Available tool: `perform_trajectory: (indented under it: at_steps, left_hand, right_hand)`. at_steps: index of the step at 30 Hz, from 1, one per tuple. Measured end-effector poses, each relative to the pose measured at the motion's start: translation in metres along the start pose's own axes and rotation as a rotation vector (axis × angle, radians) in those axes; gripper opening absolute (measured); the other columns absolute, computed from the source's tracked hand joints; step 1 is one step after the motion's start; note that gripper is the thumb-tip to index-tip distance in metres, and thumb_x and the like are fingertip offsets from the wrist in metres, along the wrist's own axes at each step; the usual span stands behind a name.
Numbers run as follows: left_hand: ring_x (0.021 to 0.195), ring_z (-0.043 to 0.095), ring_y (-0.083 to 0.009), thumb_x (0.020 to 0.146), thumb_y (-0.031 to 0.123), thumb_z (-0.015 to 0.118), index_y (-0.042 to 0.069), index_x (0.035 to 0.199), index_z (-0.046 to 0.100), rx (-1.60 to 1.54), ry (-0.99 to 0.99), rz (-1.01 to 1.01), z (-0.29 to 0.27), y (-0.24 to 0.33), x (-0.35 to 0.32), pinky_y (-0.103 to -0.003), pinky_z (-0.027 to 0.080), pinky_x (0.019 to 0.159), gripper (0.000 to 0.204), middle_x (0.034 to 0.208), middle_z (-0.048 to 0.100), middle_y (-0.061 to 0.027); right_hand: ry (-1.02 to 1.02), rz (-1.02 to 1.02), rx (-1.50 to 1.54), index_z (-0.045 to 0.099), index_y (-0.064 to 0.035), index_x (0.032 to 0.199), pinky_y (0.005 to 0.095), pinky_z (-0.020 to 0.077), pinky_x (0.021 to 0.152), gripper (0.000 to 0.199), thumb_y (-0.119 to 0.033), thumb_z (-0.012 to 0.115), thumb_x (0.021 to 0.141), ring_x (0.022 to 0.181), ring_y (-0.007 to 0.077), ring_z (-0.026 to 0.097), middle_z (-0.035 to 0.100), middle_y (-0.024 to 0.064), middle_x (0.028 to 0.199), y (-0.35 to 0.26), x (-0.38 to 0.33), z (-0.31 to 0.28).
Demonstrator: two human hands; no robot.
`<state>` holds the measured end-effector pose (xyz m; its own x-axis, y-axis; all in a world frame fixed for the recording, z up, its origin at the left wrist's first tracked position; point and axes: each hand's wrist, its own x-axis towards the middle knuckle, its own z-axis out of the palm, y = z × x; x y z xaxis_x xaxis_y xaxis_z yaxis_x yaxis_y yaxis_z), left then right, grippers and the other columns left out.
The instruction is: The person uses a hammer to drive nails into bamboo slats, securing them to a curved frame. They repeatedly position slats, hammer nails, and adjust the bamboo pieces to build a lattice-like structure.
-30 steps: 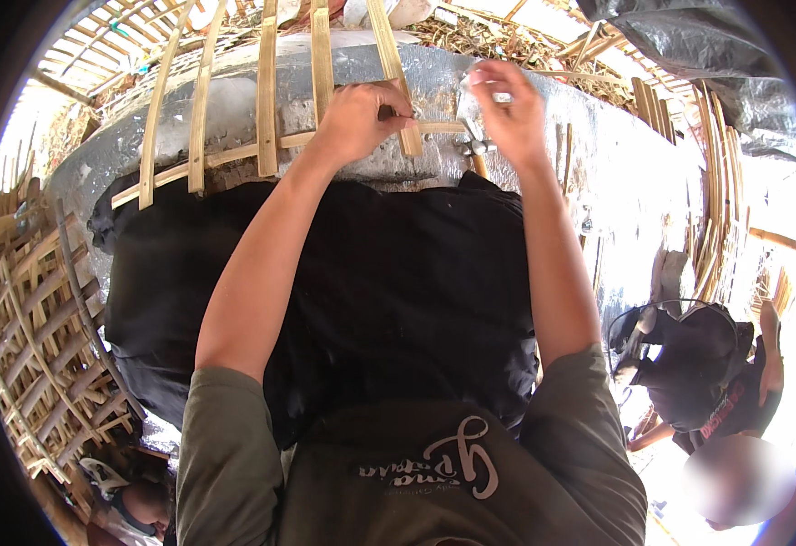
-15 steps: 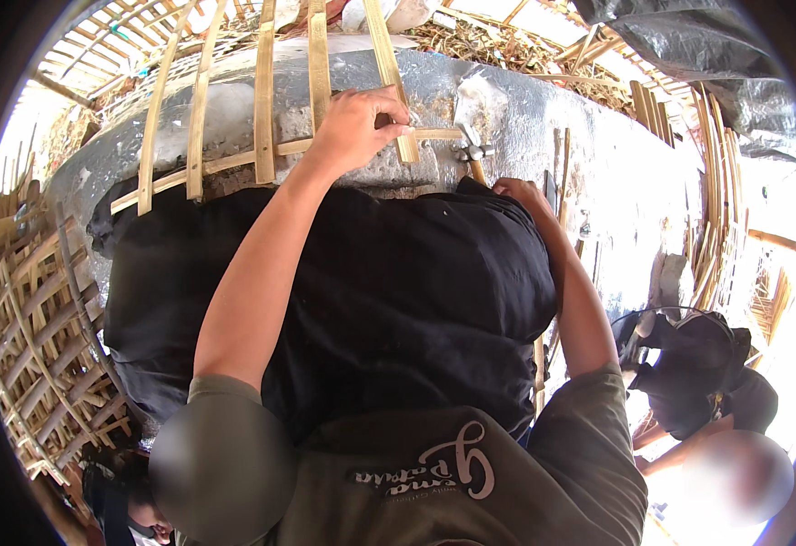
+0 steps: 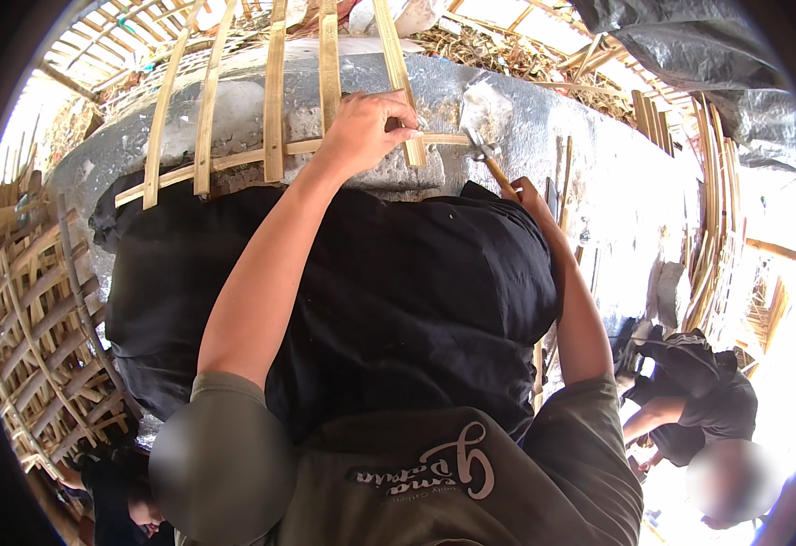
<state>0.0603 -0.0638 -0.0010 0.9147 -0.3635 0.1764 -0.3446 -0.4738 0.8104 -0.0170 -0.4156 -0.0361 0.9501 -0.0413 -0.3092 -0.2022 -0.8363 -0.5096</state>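
Note:
My left hand (image 3: 368, 129) is held over the lower end of the rightmost bamboo slat (image 3: 402, 77). Its thumb and fingers are pinched together, and whatever is between them is too small to make out. Below the slat's end runs a thin bamboo crosspiece (image 3: 234, 161), lying across several upright slats. In my right hand (image 3: 527, 197) is a hammer, its wooden handle (image 3: 500, 173) gripped near the end. The metal hammer head (image 3: 480, 148) is just right of the crosspiece's right end.
Black cloth (image 3: 416, 282) covers my lap below a worn grey slab (image 3: 544, 118). Woven bamboo (image 3: 43, 346) stands at the left. One person in dark clothes (image 3: 703, 382) crouches at the right, another person (image 3: 120, 491) at the lower left. Bamboo strips (image 3: 716, 200) lean at the right.
The hammer has turned, its handle now slanting toward the lower right and more of it showing. My left hand stays at the same slat. The person at the right has shifted posture.

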Motion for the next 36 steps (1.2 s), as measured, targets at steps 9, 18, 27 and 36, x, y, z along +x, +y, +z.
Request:
perform_trajectory:
  at_steps: [9, 18, 27, 36]
  left_hand:
    - [0.132, 0.058, -0.0299, 0.085, 0.014, 0.079, 0.002, 0.089, 0.074, 0.019, -0.015, 0.014, 0.002, -0.003, 0.001, -0.041, 0.048, 0.105, 0.014, 0.108, 0.076, -0.0099]
    - [0.126, 0.062, -0.0318, 0.085, 0.018, 0.08, 0.004, 0.091, 0.075, -0.036, -0.016, -0.004, 0.001, -0.004, 0.002, -0.043, 0.048, 0.105, 0.016, 0.113, 0.074, -0.0135]
    - [0.114, 0.068, -0.0306, 0.087, 0.027, 0.079, 0.009, 0.092, 0.077, 0.021, -0.03, -0.036, -0.002, 0.0, 0.003, -0.045, 0.051, 0.101, 0.019, 0.12, 0.073, -0.0128]
    - [0.128, 0.061, -0.0305, 0.087, 0.013, 0.078, 0.001, 0.092, 0.075, 0.017, -0.011, -0.028, 0.0, 0.002, 0.002, -0.041, 0.051, 0.101, 0.014, 0.106, 0.076, -0.0126]
  right_hand:
    - [0.246, 0.095, 0.068, 0.06, -0.0035, 0.108, 0.0388, 0.0394, 0.056, 0.032, -0.033, 0.066, 0.099, 0.06, 0.018, 0.054, 0.056, 0.0095, 0.065, -0.01, 0.009, -0.036]
    - [0.233, -0.133, 0.119, 0.06, -0.0045, 0.108, 0.0327, 0.0355, 0.055, 0.026, -0.028, 0.067, 0.1, 0.06, 0.0107, 0.042, 0.052, 0.0036, 0.064, -0.064, -0.01, -0.064]
    - [0.154, -0.18, 0.131, 0.061, -0.0037, 0.106, 0.0311, 0.0348, 0.056, 0.022, -0.023, 0.067, 0.1, 0.06, 0.0097, 0.04, 0.052, 0.0037, 0.065, -0.111, -0.027, -0.062]
    - [0.143, -0.2, 0.112, 0.061, -0.0033, 0.105, 0.0313, 0.0341, 0.055, 0.022, -0.024, 0.066, 0.1, 0.06, 0.0095, 0.04, 0.052, 0.0038, 0.064, -0.112, -0.028, -0.064]
